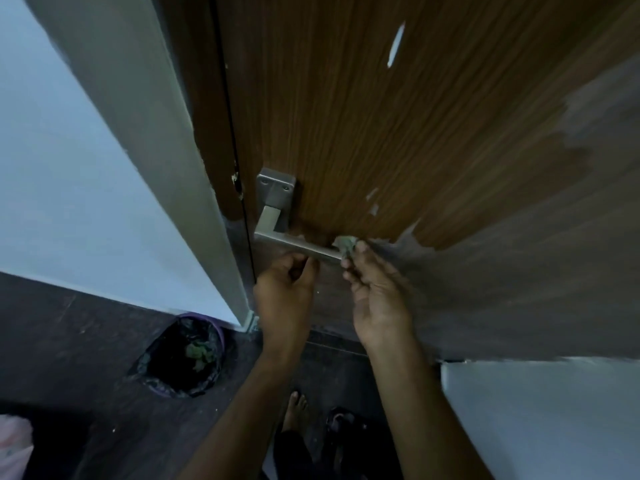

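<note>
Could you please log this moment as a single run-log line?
lever handle: on wooden door | left hand: curled beneath handle, grip unclear | right hand: pinches greenish wad at handle tip | lined bin: on floor

The scene is dimly lit, with a cool bluish cast on the wall (52, 168). The floor (86, 341) is left in deep shadow. The door frame (145, 133) is bowed by wide-angle distortion, and the door (381, 116) is smeared by blur toward the right edge.
</note>
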Available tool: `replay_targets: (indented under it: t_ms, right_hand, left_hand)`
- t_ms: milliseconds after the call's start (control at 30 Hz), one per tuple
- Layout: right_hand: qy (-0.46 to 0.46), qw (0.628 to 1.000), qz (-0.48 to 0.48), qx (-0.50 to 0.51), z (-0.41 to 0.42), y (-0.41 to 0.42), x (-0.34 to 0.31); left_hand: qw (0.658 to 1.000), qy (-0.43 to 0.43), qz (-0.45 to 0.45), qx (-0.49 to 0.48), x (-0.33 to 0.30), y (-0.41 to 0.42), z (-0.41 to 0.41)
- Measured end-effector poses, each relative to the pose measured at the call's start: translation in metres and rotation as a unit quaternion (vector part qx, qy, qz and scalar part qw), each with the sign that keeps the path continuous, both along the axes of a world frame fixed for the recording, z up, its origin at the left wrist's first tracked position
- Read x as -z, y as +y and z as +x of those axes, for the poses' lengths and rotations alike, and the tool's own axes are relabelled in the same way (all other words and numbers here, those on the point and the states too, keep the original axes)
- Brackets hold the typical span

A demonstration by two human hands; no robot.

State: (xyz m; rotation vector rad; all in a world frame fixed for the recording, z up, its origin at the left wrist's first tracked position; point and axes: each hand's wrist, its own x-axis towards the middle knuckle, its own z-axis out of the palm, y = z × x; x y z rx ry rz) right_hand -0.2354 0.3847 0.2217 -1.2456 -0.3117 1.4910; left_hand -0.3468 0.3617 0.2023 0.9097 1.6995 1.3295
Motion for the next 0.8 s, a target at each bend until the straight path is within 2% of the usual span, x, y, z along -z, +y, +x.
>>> replay_targets:
  t_ms: [100,167,267,333,400,500,600,700,800]
  right_hand:
    - [0.006,0.995,-0.094,0.022,-0.003,-0.006,-0.001]
    - [-0.003,0.996,-0.089,0.028,0.002,-0.004,-0.015]
    - [-0.047,0.998,0.012,0.028,0.008,-0.002,-0.048]
    - [-0.078,0.991,0.103,0.032,0.006,-0.001,-0.07]
    - [-0.104,0.984,0.134,0.048,0.001,-0.002,-0.079]
    - [-0.128,0.987,0.046,0.081,-0.009,-0.01,-0.069]
    - [-0.141,0.986,-0.009,0.091,-0.012,-0.013,-0.066]
    - [-0.126,0.984,0.099,0.078,-0.015,-0.005,-0.088]
    - [-0.115,0.96,0.241,0.08,-0.019,0.003,-0.107]
  left_hand:
    - [1.0,0.003,0.008,0.012,-0.002,-0.005,0.004]
    - [0.999,0.009,0.011,0.029,-0.005,-0.01,0.004]
    - [0.997,0.019,0.021,0.077,-0.015,-0.017,0.004]
    - [0.993,0.048,0.057,0.094,-0.026,-0.023,0.005]
    - [0.987,0.075,0.109,0.092,-0.039,-0.026,0.007]
    - [0.98,0.088,0.159,0.08,-0.055,-0.025,0.003]
    - [0.984,0.075,0.143,0.072,-0.061,-0.018,-0.003]
    - [0.986,0.071,0.13,0.072,-0.059,-0.016,-0.007]
    - [0.988,0.065,0.12,0.071,-0.056,-0.018,-0.002]
